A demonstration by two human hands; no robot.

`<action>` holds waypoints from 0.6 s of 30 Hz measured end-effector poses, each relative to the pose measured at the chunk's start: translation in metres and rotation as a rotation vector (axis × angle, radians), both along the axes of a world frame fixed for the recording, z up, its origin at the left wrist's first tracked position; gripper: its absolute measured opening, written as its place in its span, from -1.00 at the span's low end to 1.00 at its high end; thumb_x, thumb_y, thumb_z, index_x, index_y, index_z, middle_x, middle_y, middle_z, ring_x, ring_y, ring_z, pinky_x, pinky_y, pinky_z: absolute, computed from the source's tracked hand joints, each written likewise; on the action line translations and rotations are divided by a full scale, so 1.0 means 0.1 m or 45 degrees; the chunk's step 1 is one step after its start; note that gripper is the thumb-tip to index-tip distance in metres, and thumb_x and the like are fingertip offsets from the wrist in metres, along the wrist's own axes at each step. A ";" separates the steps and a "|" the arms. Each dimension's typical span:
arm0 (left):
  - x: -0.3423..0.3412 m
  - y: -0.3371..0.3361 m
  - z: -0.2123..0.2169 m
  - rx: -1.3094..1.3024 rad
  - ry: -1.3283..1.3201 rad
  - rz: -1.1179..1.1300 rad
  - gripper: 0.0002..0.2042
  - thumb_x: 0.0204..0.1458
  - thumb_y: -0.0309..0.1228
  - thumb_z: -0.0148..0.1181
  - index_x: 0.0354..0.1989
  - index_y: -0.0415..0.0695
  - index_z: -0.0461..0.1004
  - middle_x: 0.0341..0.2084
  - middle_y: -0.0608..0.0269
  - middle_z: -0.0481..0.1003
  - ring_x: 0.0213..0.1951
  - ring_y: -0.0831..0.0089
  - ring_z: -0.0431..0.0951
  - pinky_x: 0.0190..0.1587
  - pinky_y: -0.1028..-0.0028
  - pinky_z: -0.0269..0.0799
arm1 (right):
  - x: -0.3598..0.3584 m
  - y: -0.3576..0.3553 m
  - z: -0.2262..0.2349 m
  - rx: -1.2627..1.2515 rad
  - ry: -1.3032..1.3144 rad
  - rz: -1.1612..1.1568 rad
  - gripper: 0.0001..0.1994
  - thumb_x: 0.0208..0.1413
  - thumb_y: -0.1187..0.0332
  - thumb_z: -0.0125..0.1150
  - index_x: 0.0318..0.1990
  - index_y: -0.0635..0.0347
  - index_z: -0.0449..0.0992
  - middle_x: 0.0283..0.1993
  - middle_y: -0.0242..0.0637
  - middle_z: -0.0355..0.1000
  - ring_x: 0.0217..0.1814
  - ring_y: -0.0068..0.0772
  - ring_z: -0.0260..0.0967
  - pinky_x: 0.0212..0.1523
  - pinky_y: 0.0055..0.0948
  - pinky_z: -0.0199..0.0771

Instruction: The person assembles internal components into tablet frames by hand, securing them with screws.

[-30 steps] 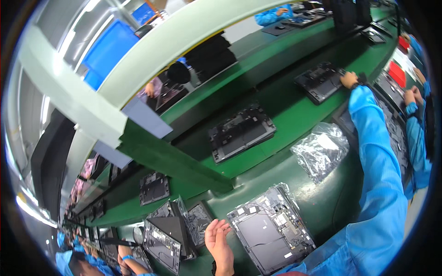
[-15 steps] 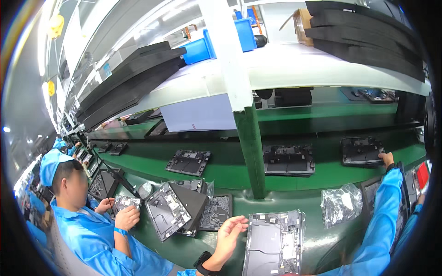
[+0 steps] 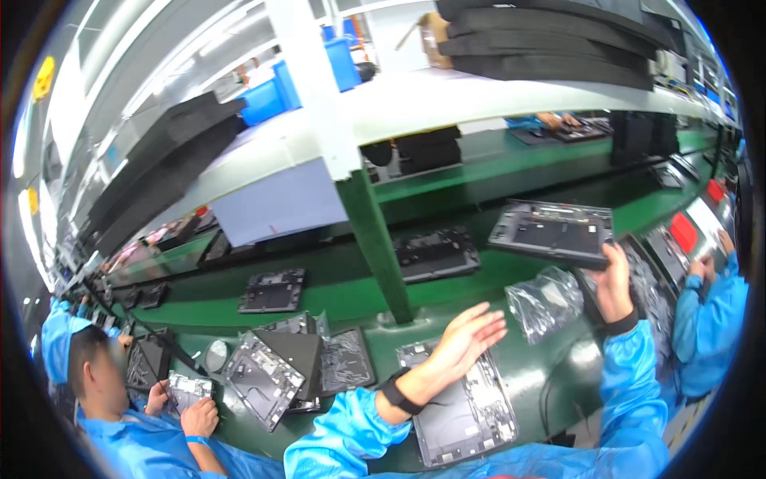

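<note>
The right hand [image 3: 615, 286] grips the near corner of a raised laptop base [image 3: 550, 227], at one o'clock from the left hand [image 3: 469, 342], which is empty, fingers outstretched. A second laptop [image 3: 455, 419] lies at its six o'clock, a clear bag [image 3: 546, 305] at two.

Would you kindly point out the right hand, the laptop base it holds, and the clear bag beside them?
Right hand [image 3: 615, 289]: head view, middle of the hand.
Laptop base [image 3: 552, 231]: head view, middle of its upper face.
Clear bag [image 3: 546, 305]: head view, middle of its crinkled top.
</note>
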State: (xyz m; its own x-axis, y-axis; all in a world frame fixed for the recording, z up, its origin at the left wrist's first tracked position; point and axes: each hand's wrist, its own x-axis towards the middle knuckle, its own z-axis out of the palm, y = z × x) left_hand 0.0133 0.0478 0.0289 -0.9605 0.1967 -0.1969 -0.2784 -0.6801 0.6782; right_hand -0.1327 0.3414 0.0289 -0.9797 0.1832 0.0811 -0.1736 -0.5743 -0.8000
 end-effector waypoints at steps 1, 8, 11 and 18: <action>-0.03 0.15 0.06 0.020 -0.073 0.088 -0.51 0.19 -0.45 0.11 0.25 -0.29 0.13 0.08 -0.04 0.32 0.10 0.16 0.40 0.19 0.17 0.38 | 0.31 -0.15 0.05 -0.005 -0.059 -0.008 -0.34 0.14 0.30 0.14 0.35 0.17 0.00 0.08 -0.24 0.33 -0.04 -0.33 0.40 -0.17 -0.19 0.49; 0.52 0.44 0.17 0.170 0.175 0.567 -0.61 0.24 -0.41 0.07 0.22 -0.13 0.23 0.04 0.21 0.41 0.05 0.36 0.46 0.04 0.29 0.50 | 2.27 -0.74 0.05 0.079 0.002 0.108 -0.46 0.27 0.27 -0.02 0.35 0.15 0.04 0.25 -0.21 0.24 0.26 -0.24 0.28 0.15 -0.14 0.38; 0.73 0.17 0.12 -0.003 0.127 0.691 -0.60 0.30 -0.25 -0.05 0.23 -0.17 0.20 0.06 0.18 0.40 0.04 0.37 0.48 0.05 0.32 0.50 | 2.55 -0.88 -0.18 -0.059 0.063 0.030 -0.48 0.27 0.25 -0.04 0.33 0.24 0.07 0.29 -0.21 0.20 0.27 -0.27 0.22 0.24 -0.21 0.25; 1.10 -0.46 -0.13 -0.331 -0.208 0.460 -0.39 0.27 0.07 -0.17 0.13 -0.32 0.32 0.04 0.06 0.44 0.05 0.30 0.48 0.11 0.28 0.43 | 2.06 -0.40 -0.26 0.626 0.449 0.146 -0.76 0.07 0.54 0.07 -0.07 0.31 0.44 0.01 -0.17 0.39 0.00 -0.33 0.34 0.04 -0.40 0.29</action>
State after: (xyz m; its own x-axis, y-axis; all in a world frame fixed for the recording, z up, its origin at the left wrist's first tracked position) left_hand 0.1230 0.0013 0.0154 -0.9108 -0.2200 -0.3494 -0.1722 -0.5666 0.8058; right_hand 0.0730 0.3009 0.0033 -0.8898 -0.0630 0.4520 -0.4348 -0.1834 -0.8816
